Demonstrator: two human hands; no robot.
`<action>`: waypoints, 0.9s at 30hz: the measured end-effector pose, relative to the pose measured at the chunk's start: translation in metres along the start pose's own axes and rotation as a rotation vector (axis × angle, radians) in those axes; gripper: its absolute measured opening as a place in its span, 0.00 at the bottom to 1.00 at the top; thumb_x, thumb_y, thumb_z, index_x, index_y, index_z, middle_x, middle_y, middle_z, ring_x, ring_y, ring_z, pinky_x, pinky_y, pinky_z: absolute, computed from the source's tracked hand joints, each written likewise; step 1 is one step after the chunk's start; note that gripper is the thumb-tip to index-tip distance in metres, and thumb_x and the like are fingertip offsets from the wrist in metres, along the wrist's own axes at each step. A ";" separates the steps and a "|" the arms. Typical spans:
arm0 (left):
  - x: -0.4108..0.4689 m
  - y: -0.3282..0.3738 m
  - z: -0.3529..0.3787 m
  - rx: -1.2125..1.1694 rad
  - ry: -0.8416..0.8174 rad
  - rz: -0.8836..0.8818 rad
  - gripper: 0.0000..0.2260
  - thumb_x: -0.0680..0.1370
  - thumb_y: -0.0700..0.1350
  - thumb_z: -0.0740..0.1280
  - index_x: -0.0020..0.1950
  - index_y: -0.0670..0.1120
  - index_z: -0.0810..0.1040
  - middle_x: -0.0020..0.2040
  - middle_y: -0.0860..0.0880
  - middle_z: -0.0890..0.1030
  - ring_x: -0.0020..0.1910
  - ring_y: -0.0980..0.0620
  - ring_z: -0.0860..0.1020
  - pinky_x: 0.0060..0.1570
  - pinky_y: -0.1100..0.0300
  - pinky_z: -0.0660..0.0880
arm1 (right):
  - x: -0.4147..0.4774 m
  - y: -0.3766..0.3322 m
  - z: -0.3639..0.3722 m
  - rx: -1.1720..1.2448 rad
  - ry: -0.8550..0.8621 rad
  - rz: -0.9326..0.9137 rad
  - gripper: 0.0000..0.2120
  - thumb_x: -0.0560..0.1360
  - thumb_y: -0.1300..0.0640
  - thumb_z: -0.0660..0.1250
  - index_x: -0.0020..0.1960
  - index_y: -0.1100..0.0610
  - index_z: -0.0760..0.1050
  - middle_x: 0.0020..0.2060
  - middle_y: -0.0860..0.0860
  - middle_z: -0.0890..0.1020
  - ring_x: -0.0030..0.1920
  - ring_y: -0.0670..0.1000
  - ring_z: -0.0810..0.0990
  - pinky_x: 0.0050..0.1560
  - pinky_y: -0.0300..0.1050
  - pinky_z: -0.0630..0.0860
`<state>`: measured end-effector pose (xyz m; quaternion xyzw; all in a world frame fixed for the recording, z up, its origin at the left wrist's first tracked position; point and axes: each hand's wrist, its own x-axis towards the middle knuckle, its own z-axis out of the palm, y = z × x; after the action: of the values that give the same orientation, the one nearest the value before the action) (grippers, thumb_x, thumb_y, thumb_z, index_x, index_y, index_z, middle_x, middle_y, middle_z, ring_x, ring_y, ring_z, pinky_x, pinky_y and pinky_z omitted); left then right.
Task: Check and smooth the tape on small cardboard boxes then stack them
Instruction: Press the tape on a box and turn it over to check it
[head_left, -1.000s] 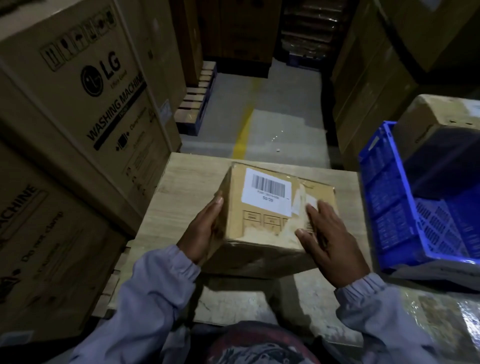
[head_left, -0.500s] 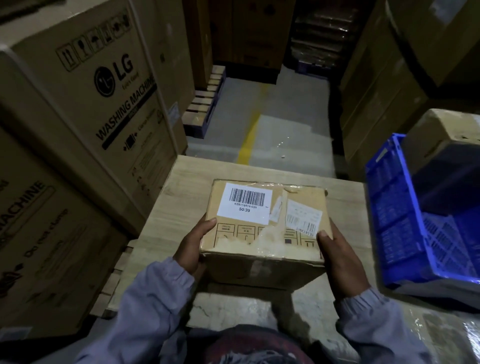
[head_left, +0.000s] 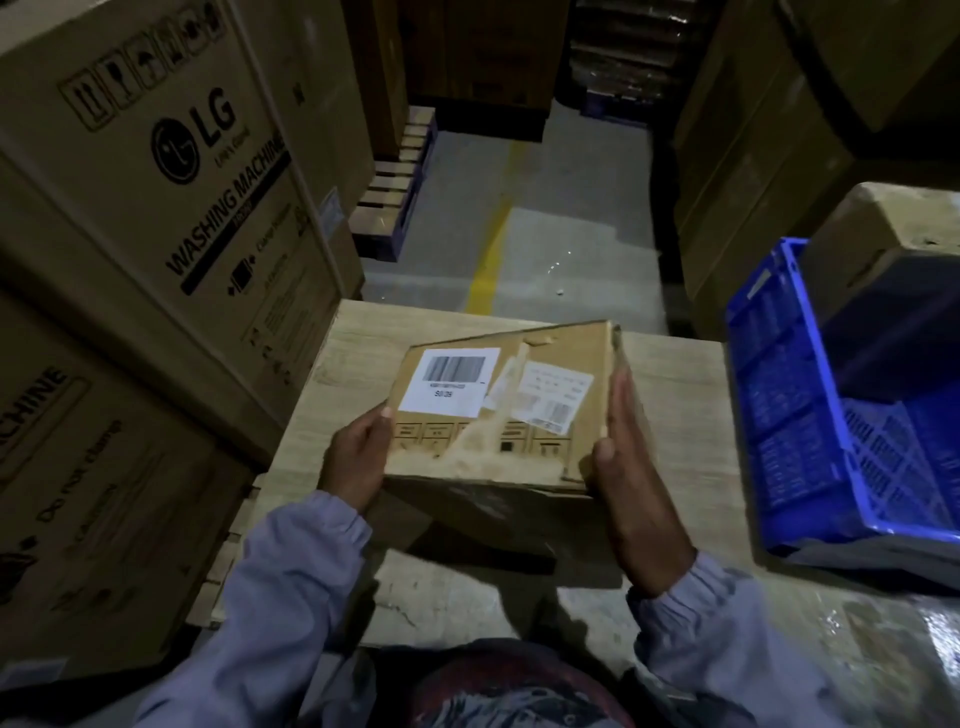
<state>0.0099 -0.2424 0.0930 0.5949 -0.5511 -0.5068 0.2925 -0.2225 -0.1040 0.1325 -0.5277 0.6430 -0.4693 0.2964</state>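
Note:
A small cardboard box (head_left: 550, 374) with a barcode label, a second white label and wrinkled clear tape across its top is lifted over the wooden table (head_left: 670, 395), tilted with its right side raised. My left hand (head_left: 358, 457) grips its near left corner, thumb on the top face. My right hand (head_left: 631, 467) presses flat against the box's right side, fingers straight and pointing away from me, thumb at the near right corner.
Large LG washing machine cartons (head_left: 171, 197) are stacked close on the left. A blue plastic crate (head_left: 789, 395) stands on the right with a cardboard box (head_left: 893, 244) in it. Beyond the table lie a floor with a yellow line (head_left: 488, 260) and a pallet (head_left: 400, 192).
The box has turned and tilted, its right side rising. My right hand slid from the near right corner up along the right side, fingers straightened. My left hand stays at the near left corner.

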 end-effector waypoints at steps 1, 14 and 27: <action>0.003 -0.005 -0.006 0.090 0.058 0.036 0.14 0.82 0.51 0.59 0.61 0.47 0.80 0.52 0.45 0.83 0.52 0.44 0.81 0.52 0.55 0.76 | 0.002 0.000 0.007 -0.053 -0.005 -0.061 0.32 0.79 0.34 0.44 0.78 0.46 0.40 0.78 0.41 0.45 0.78 0.46 0.45 0.77 0.47 0.45; 0.001 0.026 -0.058 -0.356 -0.104 0.021 0.25 0.67 0.70 0.69 0.57 0.57 0.82 0.51 0.47 0.84 0.51 0.48 0.83 0.49 0.51 0.78 | 0.001 0.087 0.028 -0.478 -0.128 0.162 0.41 0.72 0.25 0.40 0.77 0.47 0.37 0.76 0.44 0.36 0.76 0.44 0.34 0.76 0.46 0.40; 0.009 0.008 -0.051 -0.162 -0.096 0.042 0.11 0.82 0.43 0.59 0.64 0.46 0.74 0.38 0.55 0.85 0.36 0.59 0.83 0.32 0.67 0.76 | -0.007 0.080 0.023 0.176 0.130 0.643 0.25 0.63 0.27 0.62 0.54 0.40 0.76 0.50 0.48 0.84 0.50 0.52 0.83 0.56 0.61 0.77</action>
<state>0.0530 -0.2634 0.1143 0.5325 -0.5341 -0.5714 0.3236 -0.2325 -0.1037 0.0492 -0.2395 0.7509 -0.4382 0.4321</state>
